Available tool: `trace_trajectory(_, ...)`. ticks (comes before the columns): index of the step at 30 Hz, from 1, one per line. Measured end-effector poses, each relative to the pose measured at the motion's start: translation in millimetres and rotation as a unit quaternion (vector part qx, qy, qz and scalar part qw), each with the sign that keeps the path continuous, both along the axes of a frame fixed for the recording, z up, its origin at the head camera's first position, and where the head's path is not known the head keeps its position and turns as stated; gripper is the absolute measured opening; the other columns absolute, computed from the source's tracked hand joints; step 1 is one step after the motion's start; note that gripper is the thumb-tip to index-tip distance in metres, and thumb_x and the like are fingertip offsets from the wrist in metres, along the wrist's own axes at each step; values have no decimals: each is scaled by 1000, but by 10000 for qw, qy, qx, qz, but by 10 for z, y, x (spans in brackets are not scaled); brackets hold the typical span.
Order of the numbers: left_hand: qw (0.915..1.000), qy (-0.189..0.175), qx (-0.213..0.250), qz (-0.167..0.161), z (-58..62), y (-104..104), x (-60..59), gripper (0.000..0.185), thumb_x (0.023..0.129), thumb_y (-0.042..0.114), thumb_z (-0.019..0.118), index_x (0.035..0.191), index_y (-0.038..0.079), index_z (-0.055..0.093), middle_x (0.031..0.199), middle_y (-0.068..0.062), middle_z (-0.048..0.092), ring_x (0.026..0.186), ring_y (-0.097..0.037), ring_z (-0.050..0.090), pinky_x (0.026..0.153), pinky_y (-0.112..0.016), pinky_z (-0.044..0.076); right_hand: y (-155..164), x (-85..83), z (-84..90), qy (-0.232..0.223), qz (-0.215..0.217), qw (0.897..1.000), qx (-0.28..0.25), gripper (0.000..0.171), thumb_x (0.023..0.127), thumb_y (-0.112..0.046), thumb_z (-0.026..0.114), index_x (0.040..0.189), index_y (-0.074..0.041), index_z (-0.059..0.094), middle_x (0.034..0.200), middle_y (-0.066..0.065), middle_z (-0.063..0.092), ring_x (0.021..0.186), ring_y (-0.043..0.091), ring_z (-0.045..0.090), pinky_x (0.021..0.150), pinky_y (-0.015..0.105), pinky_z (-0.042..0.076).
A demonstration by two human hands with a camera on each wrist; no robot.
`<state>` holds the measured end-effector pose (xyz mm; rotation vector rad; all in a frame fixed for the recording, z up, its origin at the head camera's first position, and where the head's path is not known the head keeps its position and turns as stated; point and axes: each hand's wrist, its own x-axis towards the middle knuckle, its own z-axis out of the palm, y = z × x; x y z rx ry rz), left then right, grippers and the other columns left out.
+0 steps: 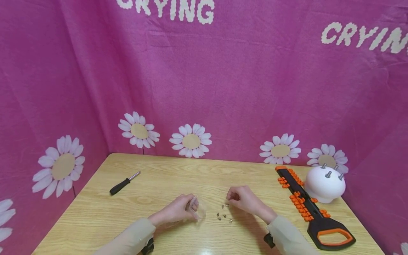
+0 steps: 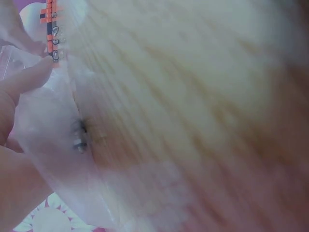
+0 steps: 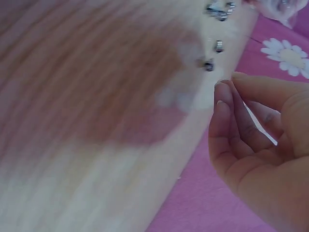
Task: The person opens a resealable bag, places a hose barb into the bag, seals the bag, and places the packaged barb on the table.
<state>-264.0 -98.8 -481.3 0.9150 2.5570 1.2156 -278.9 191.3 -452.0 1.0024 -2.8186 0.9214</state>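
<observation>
My left hand (image 1: 181, 209) grips a clear plastic bag (image 1: 200, 212) between thumb and fingers, low over the table. In the left wrist view, small dark metal hardware (image 2: 79, 135) shows at the bag's lower side, in it or through its film. Several small metal screws (image 1: 224, 216) lie loose on the table between the two hands. My right hand (image 1: 243, 199) is just beyond them, palm side down. Seen from the right wrist, its thumb and fingertips (image 3: 223, 87) meet with nothing visible between them, and two screws (image 3: 218, 46) lie close past the tips.
A black-handled screwdriver (image 1: 124, 183) lies at the left of the wooden table (image 1: 172, 170). On the right is a long black and orange tool-like piece (image 1: 313, 209) with a loop handle. Beside it stands a white rounded object (image 1: 323, 186) with several metal pegs on top. Pink curtains (image 1: 223, 88) enclose the table.
</observation>
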Motion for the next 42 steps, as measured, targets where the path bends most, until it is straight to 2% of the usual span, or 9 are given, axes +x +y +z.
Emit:
trace_trajectory(7,10000,-9,-44,63,-4,1,4,35,77,19,85,97,5,60,87,0,66,81,-2,45,85,-24,36,30,-24,-99,-223,-54,9997,105,7,85,1,72,86,-6,70,80,3,71,70,-3,52,62,16,45)
trace_trajectory(12,10000,-11,-37,63,-8,5,2,34,77,19,84,98,6,60,87,-1,67,81,0,47,86,-24,36,6,-30,-127,-120,-76,9998,155,9,83,3,72,85,-6,71,79,3,71,70,-3,54,63,17,47)
trace_trajectory(20,9999,-59,114,-50,-6,7,-8,34,77,14,84,98,3,59,87,-2,66,77,2,50,81,-20,43,-19,-32,-145,-48,-133,9996,261,4,83,0,75,82,-3,72,79,4,71,69,-4,52,62,16,47)
trace_trajectory(24,9999,-55,82,-32,4,0,1,34,78,15,84,98,4,60,87,-2,67,78,2,50,83,-21,41,-23,-33,-150,-28,-122,9995,286,6,83,1,74,81,-5,72,76,2,70,67,-4,50,60,16,45)
trace_trajectory(27,10000,-52,78,-19,4,-4,6,33,77,15,84,98,3,60,88,-4,67,80,1,49,84,-22,40,-27,-33,-143,10,-121,9995,306,8,83,2,73,81,-6,71,75,1,68,66,-5,48,59,15,44)
trace_trajectory(33,9998,-106,170,-75,-19,-2,-4,33,76,9,83,98,2,60,88,-6,66,78,2,52,79,-19,45,-48,-21,-102,76,-68,9998,169,10,85,3,71,82,-7,68,74,1,68,65,-5,46,59,15,42)
trace_trajectory(42,9995,-165,242,-117,-39,-2,-7,33,78,11,83,98,1,59,86,-3,65,73,3,54,76,-18,46,-220,22,64,141,177,9997,84,8,88,0,69,85,-7,67,77,1,69,69,-4,54,62,16,48)
